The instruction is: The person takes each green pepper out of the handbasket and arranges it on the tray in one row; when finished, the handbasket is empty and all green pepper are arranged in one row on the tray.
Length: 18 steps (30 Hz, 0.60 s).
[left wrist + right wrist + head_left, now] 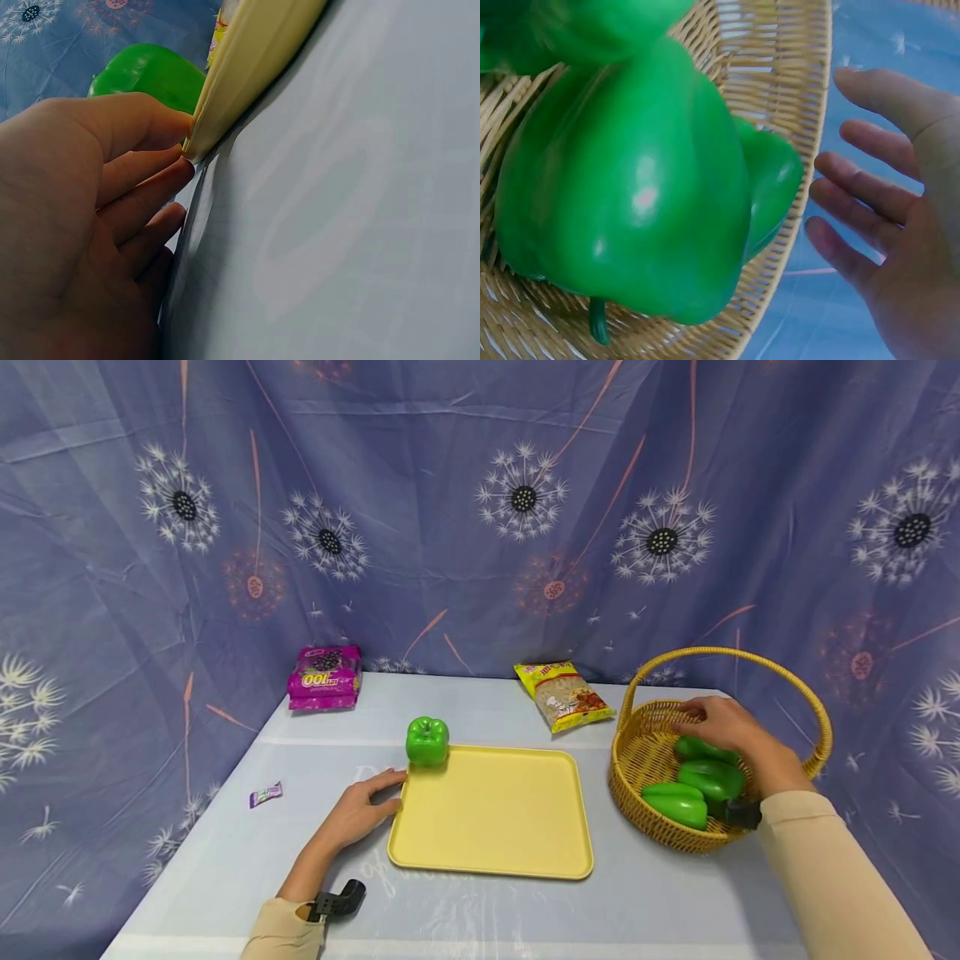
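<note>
Left hand (360,817) has its fingertips at the edge of a smooth, pale yellow tray (491,814), rectangular with rounded corners and a low rim; fingers loosely bent, thumb and index a bit apart. Just past those fingertips a lone pepper (427,742) sits at the tray's far corner, super glossy green with chunky lobes. Right hand (720,725) hangs over the far side of a round wicker basket (633,802), fingers loosely curved and spread, gripping nothing; can't really tell if it touches the weave. Below it are more peppers (675,804), same shiny, lobed look. Beyond the left hand there's a crinkly purple pack (325,678), left of it a tiny sachet (266,795), and farther out between both hands a glossy yellow bag (566,696).
</note>
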Each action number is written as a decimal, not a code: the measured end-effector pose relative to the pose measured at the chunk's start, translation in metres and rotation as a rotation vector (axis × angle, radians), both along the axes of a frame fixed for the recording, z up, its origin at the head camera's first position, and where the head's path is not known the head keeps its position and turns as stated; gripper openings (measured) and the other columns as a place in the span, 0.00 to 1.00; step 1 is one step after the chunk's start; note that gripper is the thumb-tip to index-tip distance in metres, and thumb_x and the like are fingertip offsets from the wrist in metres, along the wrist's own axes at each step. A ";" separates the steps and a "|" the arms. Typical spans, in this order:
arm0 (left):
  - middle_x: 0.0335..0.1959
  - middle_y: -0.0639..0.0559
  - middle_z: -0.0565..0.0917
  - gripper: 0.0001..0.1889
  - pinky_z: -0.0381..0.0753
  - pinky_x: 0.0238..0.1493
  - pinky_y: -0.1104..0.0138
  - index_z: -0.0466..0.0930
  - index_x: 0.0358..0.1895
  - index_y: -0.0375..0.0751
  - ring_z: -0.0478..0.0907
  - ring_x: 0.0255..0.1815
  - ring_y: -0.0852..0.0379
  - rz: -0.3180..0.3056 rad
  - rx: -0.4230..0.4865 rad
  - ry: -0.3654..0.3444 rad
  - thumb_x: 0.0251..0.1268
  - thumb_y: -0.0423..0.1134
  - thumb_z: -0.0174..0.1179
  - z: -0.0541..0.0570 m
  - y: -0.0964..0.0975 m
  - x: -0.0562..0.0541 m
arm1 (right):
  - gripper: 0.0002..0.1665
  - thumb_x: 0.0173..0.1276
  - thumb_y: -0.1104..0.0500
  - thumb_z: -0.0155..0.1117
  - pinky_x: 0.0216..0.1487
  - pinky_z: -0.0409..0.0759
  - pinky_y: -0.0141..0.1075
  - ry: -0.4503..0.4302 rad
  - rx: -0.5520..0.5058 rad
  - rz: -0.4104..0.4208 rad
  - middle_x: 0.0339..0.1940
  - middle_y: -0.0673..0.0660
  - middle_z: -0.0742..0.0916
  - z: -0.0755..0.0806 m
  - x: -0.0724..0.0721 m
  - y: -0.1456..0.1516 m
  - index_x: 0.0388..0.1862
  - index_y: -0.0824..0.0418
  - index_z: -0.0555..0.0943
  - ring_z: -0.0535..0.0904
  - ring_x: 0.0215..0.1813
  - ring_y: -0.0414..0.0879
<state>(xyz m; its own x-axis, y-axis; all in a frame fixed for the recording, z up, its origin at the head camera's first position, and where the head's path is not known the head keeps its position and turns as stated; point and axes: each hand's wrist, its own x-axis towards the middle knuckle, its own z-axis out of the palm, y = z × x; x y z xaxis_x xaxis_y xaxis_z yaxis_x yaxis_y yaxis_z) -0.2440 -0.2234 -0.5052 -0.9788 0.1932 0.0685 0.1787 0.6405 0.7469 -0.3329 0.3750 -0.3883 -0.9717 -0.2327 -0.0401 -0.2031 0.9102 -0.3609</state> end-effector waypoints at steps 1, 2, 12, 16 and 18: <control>0.67 0.47 0.71 0.24 0.56 0.68 0.44 0.76 0.64 0.49 0.61 0.70 0.45 -0.001 0.000 -0.001 0.62 0.40 0.62 0.000 0.000 0.000 | 0.48 0.62 0.31 0.59 0.50 0.73 0.61 -0.011 0.008 -0.006 0.58 0.74 0.76 -0.001 0.000 0.001 0.64 0.70 0.72 0.72 0.56 0.69; 0.67 0.47 0.71 0.24 0.56 0.68 0.44 0.76 0.64 0.49 0.61 0.70 0.45 -0.001 0.000 -0.003 0.62 0.40 0.62 0.000 0.000 0.000 | 0.48 0.62 0.32 0.60 0.50 0.73 0.61 -0.018 0.014 -0.010 0.59 0.74 0.76 -0.002 -0.001 0.003 0.64 0.70 0.72 0.72 0.57 0.69; 0.66 0.47 0.71 0.24 0.56 0.68 0.44 0.76 0.64 0.49 0.61 0.70 0.45 -0.002 0.001 -0.005 0.62 0.40 0.63 -0.001 -0.001 0.000 | 0.35 0.62 0.48 0.68 0.46 0.75 0.58 -0.067 0.078 0.043 0.57 0.78 0.75 -0.011 -0.005 0.010 0.60 0.71 0.75 0.71 0.55 0.72; 0.67 0.47 0.71 0.24 0.55 0.69 0.45 0.76 0.64 0.49 0.61 0.71 0.45 -0.009 0.007 -0.007 0.62 0.40 0.63 -0.001 -0.001 0.000 | 0.30 0.61 0.52 0.68 0.42 0.76 0.54 -0.067 0.101 0.058 0.53 0.76 0.77 -0.014 -0.006 0.012 0.57 0.70 0.78 0.73 0.51 0.70; 0.67 0.47 0.71 0.25 0.55 0.68 0.44 0.76 0.64 0.49 0.61 0.70 0.45 -0.008 0.007 -0.006 0.62 0.41 0.63 -0.001 -0.001 0.001 | 0.28 0.61 0.54 0.68 0.41 0.76 0.53 -0.064 0.108 0.056 0.52 0.75 0.78 -0.014 -0.006 0.013 0.56 0.69 0.78 0.73 0.50 0.69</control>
<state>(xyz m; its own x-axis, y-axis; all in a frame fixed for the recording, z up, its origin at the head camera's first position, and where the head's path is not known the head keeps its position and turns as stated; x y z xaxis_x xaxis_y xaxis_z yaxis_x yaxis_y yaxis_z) -0.2434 -0.2248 -0.5060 -0.9777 0.2003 0.0637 0.1789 0.6339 0.7524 -0.3390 0.3877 -0.4023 -0.9520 -0.2773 -0.1294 -0.2342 0.9324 -0.2752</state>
